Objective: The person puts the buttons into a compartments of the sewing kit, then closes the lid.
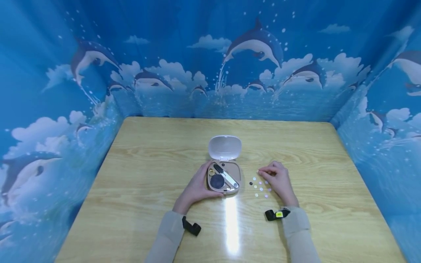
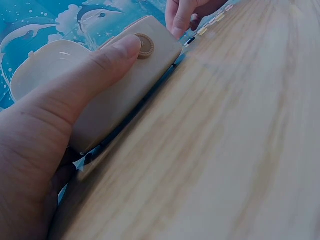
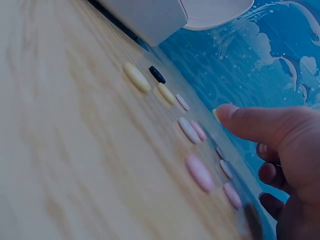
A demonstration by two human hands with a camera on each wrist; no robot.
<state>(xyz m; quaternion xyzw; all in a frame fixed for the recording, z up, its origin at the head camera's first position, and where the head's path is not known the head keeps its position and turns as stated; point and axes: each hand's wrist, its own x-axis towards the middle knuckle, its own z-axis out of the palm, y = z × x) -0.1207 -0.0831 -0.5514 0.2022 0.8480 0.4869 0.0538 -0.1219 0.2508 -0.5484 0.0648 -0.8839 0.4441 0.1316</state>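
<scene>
My left hand grips a beige sewing box by its left side, thumb along the front near a round ridged knob. The box's white lid stands open at the back. Inside lie a long black-and-white tool, a dark round disc and a small gold ring-shaped piece. To the right of the box, my right hand pinches a small pale-yellow button between thumb and finger, above the table. Several loose buttons, white, pink, yellowish and one black, lie beside it.
The wooden table carries the box and buttons, with a bright light reflection in front of the box. A blue dolphin-print curtain surrounds the table at the back and sides. Each wrist wears a black camera strap.
</scene>
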